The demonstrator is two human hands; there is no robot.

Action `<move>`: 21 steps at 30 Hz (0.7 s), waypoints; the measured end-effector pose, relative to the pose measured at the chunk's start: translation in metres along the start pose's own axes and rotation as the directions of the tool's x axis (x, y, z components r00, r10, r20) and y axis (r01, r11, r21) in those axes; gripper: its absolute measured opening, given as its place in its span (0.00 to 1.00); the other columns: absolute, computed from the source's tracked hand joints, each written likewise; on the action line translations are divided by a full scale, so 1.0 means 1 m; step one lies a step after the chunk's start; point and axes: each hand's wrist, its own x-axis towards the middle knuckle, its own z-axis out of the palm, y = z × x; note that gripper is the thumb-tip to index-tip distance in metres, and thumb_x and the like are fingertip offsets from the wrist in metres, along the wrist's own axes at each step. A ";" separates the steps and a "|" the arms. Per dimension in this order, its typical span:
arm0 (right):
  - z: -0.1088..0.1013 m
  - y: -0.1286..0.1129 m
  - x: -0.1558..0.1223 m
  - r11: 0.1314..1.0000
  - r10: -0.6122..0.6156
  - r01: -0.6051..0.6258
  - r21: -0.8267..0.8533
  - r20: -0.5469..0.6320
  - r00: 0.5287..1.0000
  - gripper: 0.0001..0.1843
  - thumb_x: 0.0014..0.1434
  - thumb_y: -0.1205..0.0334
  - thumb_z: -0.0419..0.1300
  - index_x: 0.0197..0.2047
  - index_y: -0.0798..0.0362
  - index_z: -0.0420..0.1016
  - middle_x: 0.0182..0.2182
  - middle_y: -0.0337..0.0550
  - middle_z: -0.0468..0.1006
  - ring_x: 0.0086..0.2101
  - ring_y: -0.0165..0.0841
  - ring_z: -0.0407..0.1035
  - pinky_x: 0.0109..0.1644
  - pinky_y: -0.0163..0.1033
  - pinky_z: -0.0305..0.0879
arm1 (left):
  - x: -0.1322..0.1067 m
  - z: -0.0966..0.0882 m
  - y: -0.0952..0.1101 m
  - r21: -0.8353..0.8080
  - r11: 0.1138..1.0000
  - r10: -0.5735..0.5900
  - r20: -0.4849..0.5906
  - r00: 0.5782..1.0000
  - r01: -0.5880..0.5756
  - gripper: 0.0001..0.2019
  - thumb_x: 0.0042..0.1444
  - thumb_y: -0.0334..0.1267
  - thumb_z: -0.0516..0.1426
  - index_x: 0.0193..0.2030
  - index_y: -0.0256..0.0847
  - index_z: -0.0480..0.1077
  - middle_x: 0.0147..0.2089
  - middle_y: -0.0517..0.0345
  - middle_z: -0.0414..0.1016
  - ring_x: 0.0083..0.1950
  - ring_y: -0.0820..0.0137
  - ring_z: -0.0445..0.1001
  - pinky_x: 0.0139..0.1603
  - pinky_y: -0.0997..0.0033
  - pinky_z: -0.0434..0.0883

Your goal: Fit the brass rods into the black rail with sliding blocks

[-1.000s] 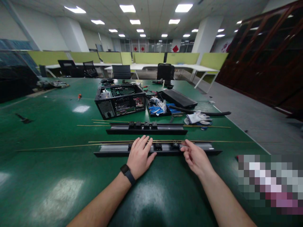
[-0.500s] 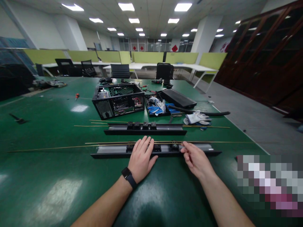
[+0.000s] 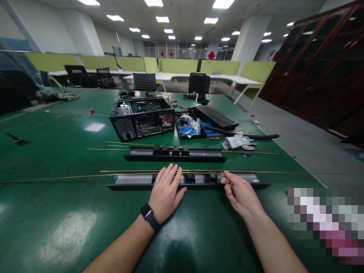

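A long black rail [image 3: 127,186] with a silvery inner face lies crosswise on the table in front of me, several small black blocks [image 3: 190,177] set along it. Thin brass-coloured rods [image 3: 196,171] run along its far side and stick out past both ends. My left hand [image 3: 165,191], wearing a dark watch, rests flat over the rods and rail with fingers stretched out, covering part of a block. Thumb and forefinger of my right hand [image 3: 240,193] pinch a thin rod near the rail's right half; the other fingers are curled.
Behind lies a second black rail [image 3: 176,158] with blocks and rods. Farther back are an open computer case [image 3: 127,129], a tray with gloves [image 3: 189,127], a black panel [image 3: 217,116], a black tube [image 3: 264,136] and white gloves [image 3: 239,142]. The green table [image 3: 71,159] ends at right.
My left hand has shifted slightly left along the rail and my right hand slightly right. The right fingers keep their pinch. The camera view has tilted a little.
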 end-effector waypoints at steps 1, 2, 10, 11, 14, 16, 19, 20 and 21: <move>-0.002 -0.002 0.000 1.000 -0.003 0.004 0.010 -0.034 0.999 0.08 0.57 0.62 0.66 0.35 0.58 0.73 0.22 0.40 0.74 0.12 0.20 0.55 0.07 0.24 0.43 | 0.000 0.000 -0.001 0.000 1.000 -0.003 0.002 1.000 0.003 0.27 0.63 0.41 0.56 0.67 0.35 0.60 0.67 0.43 0.64 0.70 0.55 0.59 0.70 0.49 0.57; -0.004 -0.005 0.001 1.000 -0.008 0.009 0.019 -0.073 0.997 0.07 0.57 0.63 0.65 0.34 0.58 0.73 0.22 0.40 0.73 0.12 0.20 0.56 0.07 0.23 0.44 | -0.001 0.000 -0.001 0.000 1.000 -0.005 0.005 1.000 0.005 0.28 0.63 0.41 0.56 0.67 0.35 0.59 0.67 0.43 0.64 0.70 0.55 0.59 0.71 0.49 0.57; -0.026 -0.029 0.014 0.995 -0.036 0.066 0.072 -0.354 0.935 0.08 0.63 0.68 0.57 0.31 0.57 0.70 0.18 0.34 0.68 0.11 0.21 0.55 0.07 0.24 0.43 | -0.002 0.000 -0.002 -0.005 1.000 -0.011 -0.007 1.000 0.011 0.28 0.63 0.41 0.55 0.68 0.36 0.58 0.67 0.42 0.64 0.70 0.54 0.59 0.70 0.48 0.58; -0.026 -0.030 0.014 0.995 -0.037 0.065 0.069 -0.354 0.934 0.08 0.63 0.67 0.57 0.31 0.56 0.69 0.18 0.34 0.69 0.11 0.21 0.55 0.07 0.24 0.44 | -0.002 0.000 -0.002 -0.007 1.000 -0.012 -0.008 1.000 0.012 0.28 0.63 0.41 0.55 0.68 0.36 0.58 0.67 0.42 0.64 0.70 0.54 0.59 0.70 0.48 0.58; -0.022 -0.023 0.010 0.999 -0.028 0.036 0.024 -0.260 0.965 0.07 0.62 0.63 0.60 0.33 0.57 0.70 0.21 0.39 0.72 0.11 0.21 0.56 0.06 0.25 0.43 | -0.002 0.000 -0.002 -0.018 1.000 -0.014 -0.004 1.000 0.014 0.28 0.63 0.41 0.56 0.68 0.37 0.58 0.67 0.42 0.64 0.70 0.54 0.59 0.70 0.47 0.58; -0.018 -0.016 0.008 1.000 -0.021 0.018 -0.019 -0.153 0.988 0.08 0.60 0.62 0.63 0.35 0.57 0.71 0.22 0.42 0.74 0.11 0.21 0.56 0.07 0.24 0.43 | -0.002 -0.001 -0.002 -0.024 1.000 -0.010 -0.005 1.000 0.010 0.28 0.63 0.41 0.56 0.68 0.37 0.58 0.67 0.42 0.64 0.70 0.54 0.59 0.70 0.47 0.58; -0.017 -0.011 0.007 0.999 -0.020 0.017 -0.037 -0.079 0.997 0.09 0.57 0.62 0.66 0.35 0.57 0.71 0.23 0.42 0.75 0.12 0.21 0.56 0.07 0.24 0.43 | -0.002 -0.001 -0.002 -0.025 1.000 -0.003 -0.009 1.000 0.003 0.29 0.63 0.41 0.55 0.69 0.37 0.57 0.67 0.43 0.64 0.70 0.54 0.59 0.69 0.46 0.58; -0.019 -0.012 0.009 1.000 -0.021 0.018 -0.025 -0.095 0.995 0.08 0.57 0.63 0.66 0.35 0.57 0.71 0.22 0.41 0.74 0.12 0.21 0.56 0.07 0.23 0.44 | -0.002 -0.001 -0.002 -0.023 1.000 -0.004 -0.007 1.000 0.004 0.28 0.63 0.40 0.55 0.69 0.37 0.57 0.67 0.43 0.64 0.71 0.54 0.58 0.69 0.47 0.58; -0.021 -0.015 0.010 1.000 -0.027 0.026 -0.008 -0.137 0.990 0.08 0.57 0.63 0.65 0.34 0.56 0.70 0.21 0.39 0.73 0.12 0.21 0.56 0.07 0.24 0.44 | -0.002 -0.001 -0.002 -0.019 1.000 -0.005 -0.005 1.000 0.005 0.28 0.63 0.40 0.55 0.69 0.36 0.57 0.68 0.43 0.63 0.71 0.54 0.58 0.70 0.47 0.58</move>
